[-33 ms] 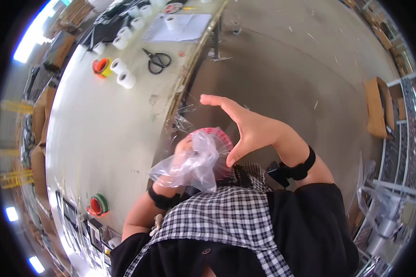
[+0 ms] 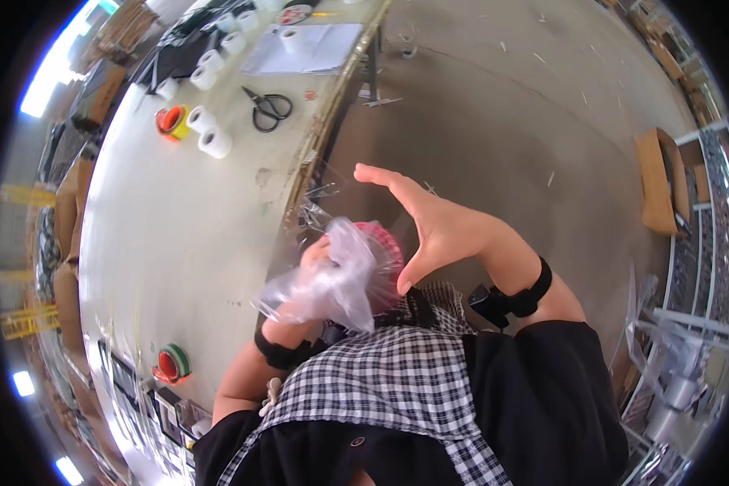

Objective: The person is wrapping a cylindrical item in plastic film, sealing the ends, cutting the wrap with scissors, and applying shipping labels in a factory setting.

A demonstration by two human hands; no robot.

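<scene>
In front of my body, at the table's edge, my left hand [image 2: 316, 253] grips a crumpled clear plastic bag [image 2: 344, 279]. The film covers part of that hand and hides some of its fingers. Just behind the bag, against it, is a round pink-red thing with a ribbed or checked rim [image 2: 387, 247]; its kind I cannot make out. To the right of it, my right hand [image 2: 449, 232] is held empty over the floor side. Its thumb and fingers are spread wide in a C shape, with the thumb tip close to the pink-red thing.
On the long pale table [image 2: 186, 219] lie black scissors [image 2: 269, 109], several white rolls [image 2: 215, 142], an orange-and-yellow tape roll [image 2: 172, 122], a green-and-red tape roll [image 2: 172, 364] and white paper [image 2: 324, 49]. At the right stand a cardboard box [image 2: 652, 182] and metal racks [image 2: 705, 320].
The whole view has shifted slightly, so the table things sit a little further left and higher. The bag's folds have moved slightly. My right hand keeps its spread pose.
</scene>
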